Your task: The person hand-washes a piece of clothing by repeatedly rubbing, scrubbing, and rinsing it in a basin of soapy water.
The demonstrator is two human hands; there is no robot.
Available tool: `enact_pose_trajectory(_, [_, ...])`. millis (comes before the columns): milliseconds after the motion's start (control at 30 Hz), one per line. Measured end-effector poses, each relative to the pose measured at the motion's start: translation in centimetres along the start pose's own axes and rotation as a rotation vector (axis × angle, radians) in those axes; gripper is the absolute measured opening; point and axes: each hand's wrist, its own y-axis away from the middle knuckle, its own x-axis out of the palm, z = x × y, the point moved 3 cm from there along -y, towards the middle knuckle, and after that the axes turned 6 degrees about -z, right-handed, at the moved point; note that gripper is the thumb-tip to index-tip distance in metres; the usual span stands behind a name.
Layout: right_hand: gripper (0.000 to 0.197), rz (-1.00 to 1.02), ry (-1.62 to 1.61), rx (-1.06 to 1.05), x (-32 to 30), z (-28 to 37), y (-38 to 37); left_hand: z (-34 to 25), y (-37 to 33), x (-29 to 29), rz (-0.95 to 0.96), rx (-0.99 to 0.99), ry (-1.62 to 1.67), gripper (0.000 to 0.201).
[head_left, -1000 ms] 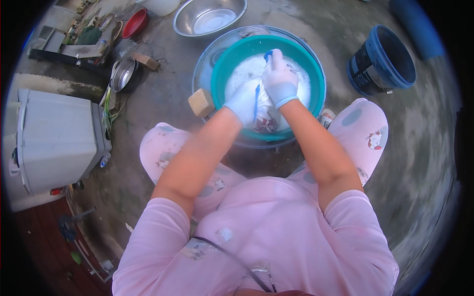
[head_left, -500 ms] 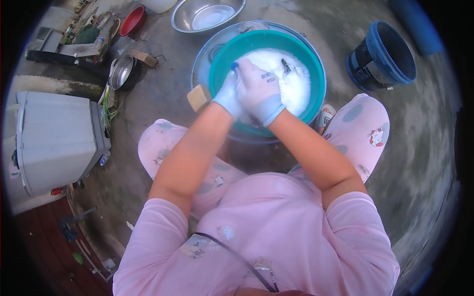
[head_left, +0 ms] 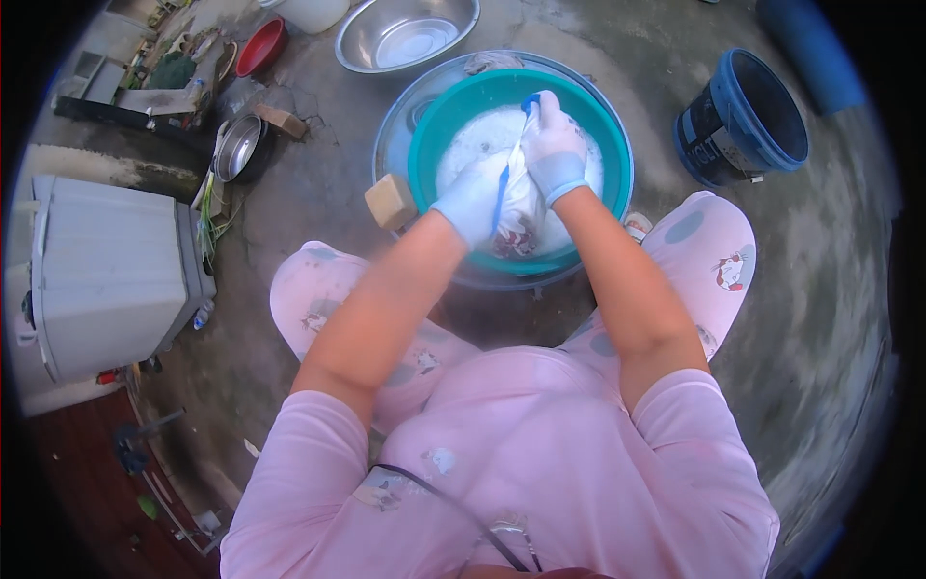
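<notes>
As far as I can tell thru the head cam, both gloved hands are closed on one white cloth (head_left: 522, 198), held over the suds (head_left: 479, 133) in the green basin (head_left: 419, 150). R hand (head_left: 556, 147) clutches the far end, up by a blue bit of trim; L hand (head_left: 472, 201) is wrapped around the near left side, next to a blue edge. Between them the cloth runs taut & slanted, w/ a dark reddish patch at its lower end, down near the basin's near wall. Can't see fingertips, so no idea how hard either squeezes.

Handling, my guess: soft, limp, heavier than dry b/c it's prob. soaked, & slippery w/ soap. Not fragile, tho a small pinch could slide off. I'd take a full fistful of bunched fabric at each end, rather than a thin edge.

Around it: basin sits inside a wider tub (head_left: 385, 145), tan block (head_left: 391, 202) at the tub's left rim, blue bucket (head_left: 702, 143) well apart on the right.
</notes>
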Motion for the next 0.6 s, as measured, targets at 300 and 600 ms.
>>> enact_pose_trajectory(300, [0.019,0.09,0.007,-0.079,0.4,0.1,-0.3,-2.4,1.5,1.6,-0.04,-0.256,0.31,0.037])
enact_pose_trajectory(600, [0.029,0.188,-1.104,0.087,-2.6,-2.7,-4.1,-10.2,4.3,3.8,-0.166,-0.349,0.302,0.043])
